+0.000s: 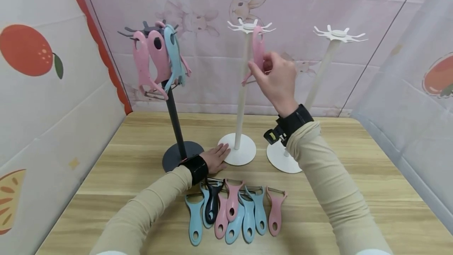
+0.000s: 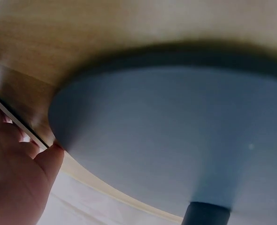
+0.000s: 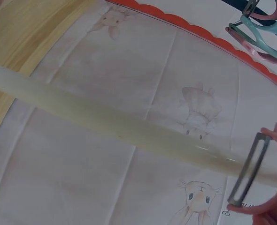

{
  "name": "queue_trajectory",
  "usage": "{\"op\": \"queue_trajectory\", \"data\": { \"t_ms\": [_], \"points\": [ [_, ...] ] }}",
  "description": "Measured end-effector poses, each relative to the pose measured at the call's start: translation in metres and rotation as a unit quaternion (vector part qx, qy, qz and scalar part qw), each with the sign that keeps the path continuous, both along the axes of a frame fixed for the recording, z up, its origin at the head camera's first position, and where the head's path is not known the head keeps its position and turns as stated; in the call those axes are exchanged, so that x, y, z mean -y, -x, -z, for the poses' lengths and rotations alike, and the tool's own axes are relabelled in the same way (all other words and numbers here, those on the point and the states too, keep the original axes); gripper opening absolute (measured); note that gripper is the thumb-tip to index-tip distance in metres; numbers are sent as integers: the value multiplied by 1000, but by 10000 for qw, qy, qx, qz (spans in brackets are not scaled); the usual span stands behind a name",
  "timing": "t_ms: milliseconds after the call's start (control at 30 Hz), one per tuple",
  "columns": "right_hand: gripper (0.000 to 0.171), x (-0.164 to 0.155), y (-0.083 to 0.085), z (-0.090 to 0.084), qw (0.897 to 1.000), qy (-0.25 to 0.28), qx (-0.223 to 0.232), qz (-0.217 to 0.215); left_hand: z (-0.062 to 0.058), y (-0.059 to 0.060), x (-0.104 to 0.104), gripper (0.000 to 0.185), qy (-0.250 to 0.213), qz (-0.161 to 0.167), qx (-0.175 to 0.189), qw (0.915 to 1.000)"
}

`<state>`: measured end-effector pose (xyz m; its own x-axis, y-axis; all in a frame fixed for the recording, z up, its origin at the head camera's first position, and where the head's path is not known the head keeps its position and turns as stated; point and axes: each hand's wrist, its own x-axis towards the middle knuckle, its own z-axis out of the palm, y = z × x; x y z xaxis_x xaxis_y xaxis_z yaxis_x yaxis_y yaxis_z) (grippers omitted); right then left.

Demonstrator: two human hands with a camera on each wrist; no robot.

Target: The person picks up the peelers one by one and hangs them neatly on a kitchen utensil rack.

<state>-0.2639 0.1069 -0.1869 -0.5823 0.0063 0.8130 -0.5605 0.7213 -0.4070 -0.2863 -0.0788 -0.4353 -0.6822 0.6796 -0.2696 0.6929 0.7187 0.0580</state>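
My right hand [image 1: 277,80] pinches a pink peeler [image 1: 258,48] upright against the hooks of the middle white stand [image 1: 240,101]. In the right wrist view the metal blade of that pink peeler [image 3: 249,169] shows beside the white pole [image 3: 119,124]; whether its hole is over a hook cannot be told. My left hand [image 1: 216,158] lies with extended fingers on the edge of the middle stand's round base [image 1: 245,153]. In the left wrist view the left hand [image 2: 21,173] is next to the dark stand's base [image 2: 152,126].
A dark stand [image 1: 174,117] at left carries several pink and blue peelers [image 1: 161,56]. At right stands another white stand [image 1: 320,72] with bare hooks. Several pink, blue and black peelers [image 1: 231,204] lie in a row on the wooden table [image 1: 357,156] in front.
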Motion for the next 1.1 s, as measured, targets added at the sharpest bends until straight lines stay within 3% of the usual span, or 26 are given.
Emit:
{"op": "queue_trajectory", "data": {
  "t_ms": [100,233,467,700,1000,1100],
  "points": [
    [35,-3,-1,4,10000,26,-3,-3,-12,-8,-2,57,130,8,-67,9999],
    [39,-10,-5,13,10000,-25,-64,-47,-18,-12,-3,58,250,10,-81,9997],
    [38,-25,-27,38,9975,-560,211,-388,-9,-7,-3,57,177,70,-79,9998],
    [39,-39,-56,73,9772,-1760,869,-808,5,2,0,59,251,74,-258,9993],
    [36,-59,-78,102,9621,-2352,1053,-891,8,5,-1,60,258,3,-213,9994],
    [35,-67,-82,114,9502,-2738,1198,-880,10,4,-1,60,260,68,-279,9992]
  ]
}}
